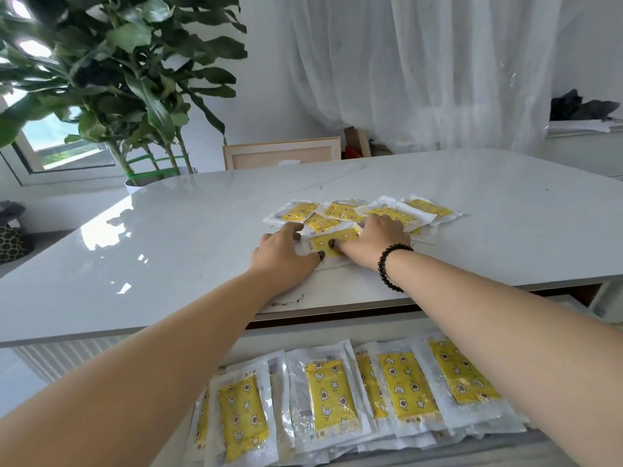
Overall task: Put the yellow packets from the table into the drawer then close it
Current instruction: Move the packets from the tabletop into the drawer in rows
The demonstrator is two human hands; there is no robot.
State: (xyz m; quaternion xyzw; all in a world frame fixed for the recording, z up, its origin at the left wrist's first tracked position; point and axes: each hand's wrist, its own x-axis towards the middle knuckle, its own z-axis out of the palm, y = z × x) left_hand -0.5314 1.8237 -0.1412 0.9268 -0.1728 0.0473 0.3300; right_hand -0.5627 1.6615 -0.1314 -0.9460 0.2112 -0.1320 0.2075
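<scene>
Several yellow packets [340, 210] in clear wrappers lie in a loose pile on the white table [168, 237]. Both my hands rest on the nearest yellow packet [323, 241] of the pile. My left hand [286, 254] presses its left end with the thumb on it. My right hand [374, 241], with a dark bead bracelet at the wrist, covers its right end, fingers curled over it. Below the table's front edge the drawer [256, 345] stands open, holding several more yellow packets [330, 396] laid side by side.
A big leafy plant [111, 79] stands behind the table's far left corner. A wooden frame [283, 156] leans behind the table, and white curtains [421, 69] hang at the back. A dark object [580, 107] lies on a shelf at far right.
</scene>
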